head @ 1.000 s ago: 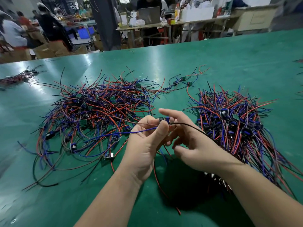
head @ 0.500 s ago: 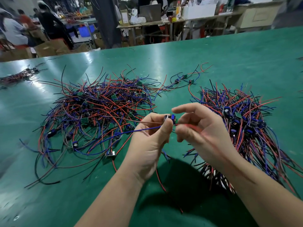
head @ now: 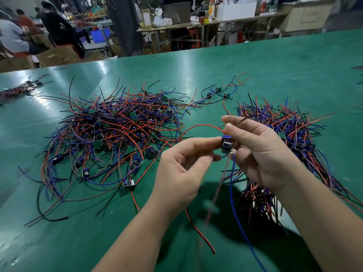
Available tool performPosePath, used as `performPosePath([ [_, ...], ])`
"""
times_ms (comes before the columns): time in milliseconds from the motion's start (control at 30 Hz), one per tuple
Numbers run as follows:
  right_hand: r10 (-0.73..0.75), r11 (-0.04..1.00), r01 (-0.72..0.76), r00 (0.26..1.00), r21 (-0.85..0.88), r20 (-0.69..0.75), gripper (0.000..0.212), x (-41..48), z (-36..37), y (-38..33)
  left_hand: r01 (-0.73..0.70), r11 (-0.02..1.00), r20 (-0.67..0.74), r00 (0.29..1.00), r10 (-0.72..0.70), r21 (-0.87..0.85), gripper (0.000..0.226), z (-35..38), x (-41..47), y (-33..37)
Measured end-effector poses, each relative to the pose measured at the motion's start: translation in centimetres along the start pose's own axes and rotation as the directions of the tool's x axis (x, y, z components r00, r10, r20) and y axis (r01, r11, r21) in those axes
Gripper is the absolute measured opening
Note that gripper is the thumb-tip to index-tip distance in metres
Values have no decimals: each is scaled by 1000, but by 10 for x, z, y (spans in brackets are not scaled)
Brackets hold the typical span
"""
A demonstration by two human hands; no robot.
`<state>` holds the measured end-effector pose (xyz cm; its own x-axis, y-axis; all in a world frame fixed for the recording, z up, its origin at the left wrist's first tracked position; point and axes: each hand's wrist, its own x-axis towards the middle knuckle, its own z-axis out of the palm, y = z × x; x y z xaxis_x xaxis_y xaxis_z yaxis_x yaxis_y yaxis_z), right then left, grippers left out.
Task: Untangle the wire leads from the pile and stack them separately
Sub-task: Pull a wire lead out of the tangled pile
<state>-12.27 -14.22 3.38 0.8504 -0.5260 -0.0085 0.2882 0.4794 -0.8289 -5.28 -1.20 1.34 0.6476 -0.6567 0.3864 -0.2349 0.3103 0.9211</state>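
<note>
A big tangled pile (head: 110, 132) of red, blue and black wire leads lies on the green table (head: 275, 75) to the left. A more ordered stack (head: 290, 134) lies on the right. My right hand (head: 261, 154) pinches one wire lead (head: 226, 144) by its small blue component, above the table between pile and stack. Its red wire loops left toward the pile, and its blue wire hangs down toward me. My left hand (head: 182, 167) is just left of the component. Its index fingertip touches it, while the thumb sits apart below.
A few loose leads (head: 218, 91) lie at the back between pile and stack. Another small bundle (head: 17, 91) sits at the far left edge. Beyond the table's far edge are people, cardboard boxes and cluttered workbenches.
The lead has passed from my left hand's pinch into my right hand. Its wires came free of the pile and now hang down. Both hands rose slightly.
</note>
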Motion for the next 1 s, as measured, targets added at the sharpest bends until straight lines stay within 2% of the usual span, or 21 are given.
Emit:
performPosePath([
  [133,-31,997,33,999,-73,30,18,0,-1,5,155,961,3,987,-158,-228,7,1,1,2],
  [200,-17,986,27,998,-166,61,17,-1,0,9,144,970,-48,987,-156,-196,17,0,1,0],
  [267,41,962,-17,996,-273,82,27,-2,0,11,138,983,-69,987,-147,-119,25,0,1,-3],
  [333,123,911,-77,989,-405,88,36,-4,0,11,141,990,-87,986,-141,2,41,-1,1,-6],
  [400,195,873,-138,978,-468,75,34,-6,0,11,137,985,-87,988,-128,101,48,-2,0,-10],
  [500,175,910,-151,984,-386,27,17,-4,-3,7,159,980,-72,986,-151,117,49,-2,0,-11],
  [633,119,954,-126,992,-271,-42,10,1,-9,-2,193,981,-72,978,-194,-26,53,-5,3,-10],
  [800,61,976,-72,996,-206,-60,13,4,-13,-7,213,970,-30,976,-218,-116,52,-6,4,-9],
  [1000,41,972,-49,998,-231,-40,22,2,-12,-9,216,966,-10,975,-220,-140,50,-6,4,-7],
])
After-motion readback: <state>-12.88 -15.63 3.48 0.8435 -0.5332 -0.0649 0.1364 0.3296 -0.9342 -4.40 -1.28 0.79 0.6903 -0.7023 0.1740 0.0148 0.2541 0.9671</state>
